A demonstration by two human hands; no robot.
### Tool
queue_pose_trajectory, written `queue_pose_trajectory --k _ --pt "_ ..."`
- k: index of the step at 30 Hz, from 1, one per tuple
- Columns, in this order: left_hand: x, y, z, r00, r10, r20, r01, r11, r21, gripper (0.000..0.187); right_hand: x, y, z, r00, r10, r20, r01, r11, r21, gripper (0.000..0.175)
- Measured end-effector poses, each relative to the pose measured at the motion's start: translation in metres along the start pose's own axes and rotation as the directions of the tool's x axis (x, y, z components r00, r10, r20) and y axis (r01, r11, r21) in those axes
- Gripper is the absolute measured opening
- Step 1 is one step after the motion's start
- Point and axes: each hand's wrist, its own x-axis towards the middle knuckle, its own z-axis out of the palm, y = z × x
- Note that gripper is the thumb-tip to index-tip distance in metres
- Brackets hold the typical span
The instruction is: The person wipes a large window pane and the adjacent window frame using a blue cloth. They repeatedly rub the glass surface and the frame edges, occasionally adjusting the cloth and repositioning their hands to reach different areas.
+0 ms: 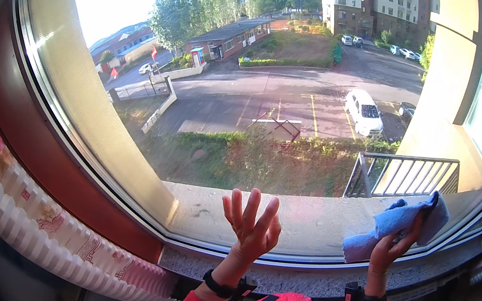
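Observation:
My right hand grips a folded blue cloth at the lower right of the window. The cloth hangs over my fingers and seems to lie against the window glass, near the bottom frame. My left hand is raised in front of the pane, its fingers spread and nothing in it. Whether its fingertips touch the glass I cannot tell. Black bands with small devices circle both wrists.
A speckled stone sill runs below the white window frame. To the left are a reddish-brown window surround and a patterned, pleated curtain. Outside stand a metal railing and a parked white car.

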Motion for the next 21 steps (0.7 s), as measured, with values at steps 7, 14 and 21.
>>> queue_pose_trajectory --k 7,14,21 --pt "-0.014 -0.010 0.026 0.992 0.083 -0.091 -0.064 0.980 0.186 0.047 -0.044 -0.060 0.038 0.801 -0.530 0.278 0.573 0.814 -0.099 0.045" --pt "-0.017 -0.012 0.024 0.992 0.107 -0.066 -0.093 0.976 0.194 0.049 -0.021 -0.037 0.026 0.897 -0.400 0.187 0.414 0.909 -0.043 0.046" --pt "-0.017 -0.012 0.025 0.991 0.115 -0.066 -0.100 0.975 0.197 0.047 0.008 0.052 -0.006 0.982 -0.178 0.070 0.178 0.984 0.000 0.053"
